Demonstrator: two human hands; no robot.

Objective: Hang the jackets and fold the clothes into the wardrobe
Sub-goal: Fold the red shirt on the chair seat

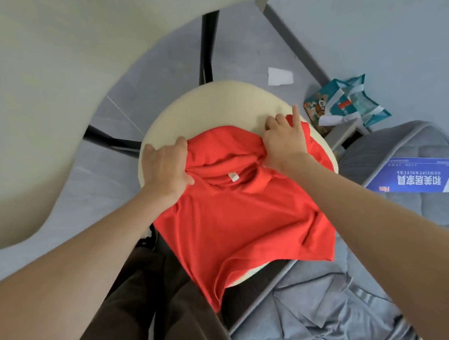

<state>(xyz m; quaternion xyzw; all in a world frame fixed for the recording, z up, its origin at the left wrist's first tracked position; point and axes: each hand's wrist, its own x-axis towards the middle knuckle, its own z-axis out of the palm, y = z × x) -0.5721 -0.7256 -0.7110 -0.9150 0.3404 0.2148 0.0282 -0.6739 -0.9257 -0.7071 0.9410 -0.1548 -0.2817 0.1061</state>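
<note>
A red T-shirt (236, 218) lies spread over a round cream seat (211, 108), its collar with a white label facing up and its lower part hanging off the near edge. My left hand (166, 165) grips the bunched fabric at the shirt's left shoulder. My right hand (285, 139) grips the fabric at the right shoulder, with the index finger pointing out straight over the seat.
A cream table top (52, 65) on black legs (208, 49) fills the left. Right of the seat lie a grey mattress (418, 162) with a blue booklet (416, 180), a grey garment (341, 310) and a teal bag (350, 104). White paper (280, 76) lies on the floor.
</note>
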